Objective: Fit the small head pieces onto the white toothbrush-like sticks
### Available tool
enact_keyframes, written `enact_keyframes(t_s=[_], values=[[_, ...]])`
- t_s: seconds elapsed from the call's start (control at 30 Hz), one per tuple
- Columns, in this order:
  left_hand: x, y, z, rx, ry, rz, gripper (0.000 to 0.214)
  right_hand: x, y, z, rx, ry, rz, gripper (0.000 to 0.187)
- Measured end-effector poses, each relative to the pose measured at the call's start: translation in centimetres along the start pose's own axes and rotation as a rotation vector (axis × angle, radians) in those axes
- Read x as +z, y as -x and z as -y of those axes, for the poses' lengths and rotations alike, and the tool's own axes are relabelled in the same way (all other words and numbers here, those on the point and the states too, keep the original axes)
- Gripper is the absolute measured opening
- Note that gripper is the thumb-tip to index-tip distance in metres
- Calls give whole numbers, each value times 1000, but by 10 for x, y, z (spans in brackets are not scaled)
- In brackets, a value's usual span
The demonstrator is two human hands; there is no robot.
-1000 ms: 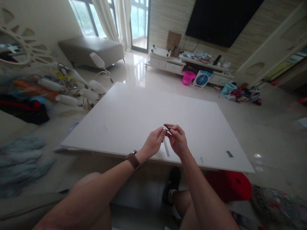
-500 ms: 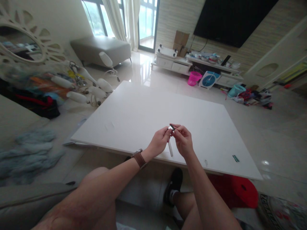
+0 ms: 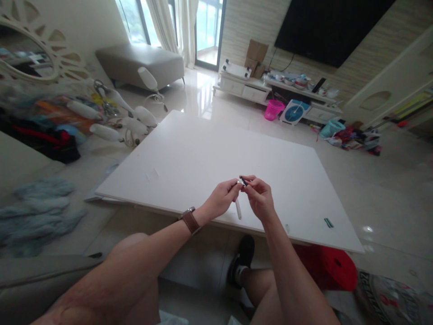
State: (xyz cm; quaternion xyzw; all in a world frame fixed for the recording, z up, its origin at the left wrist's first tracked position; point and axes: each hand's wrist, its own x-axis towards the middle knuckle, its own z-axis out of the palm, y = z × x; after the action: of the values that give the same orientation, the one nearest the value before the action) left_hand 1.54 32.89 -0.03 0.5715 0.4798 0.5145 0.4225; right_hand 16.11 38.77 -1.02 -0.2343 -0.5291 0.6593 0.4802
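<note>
My left hand [image 3: 221,199] and my right hand [image 3: 260,198] meet above the near edge of a low white table [image 3: 189,162]. Both pinch a small object with a silver and black end [image 3: 242,182] between their fingertips. A thin white stick-like part [image 3: 238,209] hangs down between the two hands; I cannot tell whether it belongs to the pinched piece. A brown watch strap is on my left wrist. My bare knees and a black shoe show below the table edge.
A small green piece [image 3: 328,222] and a tiny white bit [image 3: 287,228] lie near the table's right front. White lamp shades and clutter [image 3: 115,119] sit on the floor at left. A red stool [image 3: 324,266] stands under the table's right side. A pink basket [image 3: 274,109] and TV cabinet are far back.
The hands keep pinching the small object in the same place. Only the head view has shifted slightly.
</note>
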Motion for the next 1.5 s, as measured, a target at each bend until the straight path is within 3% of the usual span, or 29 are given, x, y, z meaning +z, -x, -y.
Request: enact_keyframes(t_s=[0.27, 0.43, 0.63, 0.97, 1.33, 1.5], values=[[-1, -3, 0, -6, 44, 22, 42, -4, 1, 1, -40, 80, -28, 16], [-3, -1, -6, 39, -21, 47, 41, -3, 2, 9, 10, -35, 1, 19], [-5, -3, -13, 49, -33, 61, 40, 6, 3, 16, 61, -101, -57, 29], [-7, -2, -15, 52, -3, 68, 38, 7, 1, 13, 103, -156, -26, 38], [-6, -2, -10, 55, 2, 81, 37, 0, 0, 10, 112, -91, 13, 31], [-4, -3, -12, 39, 4, 75, 38, 1, -1, 9, 102, -133, -27, 34]])
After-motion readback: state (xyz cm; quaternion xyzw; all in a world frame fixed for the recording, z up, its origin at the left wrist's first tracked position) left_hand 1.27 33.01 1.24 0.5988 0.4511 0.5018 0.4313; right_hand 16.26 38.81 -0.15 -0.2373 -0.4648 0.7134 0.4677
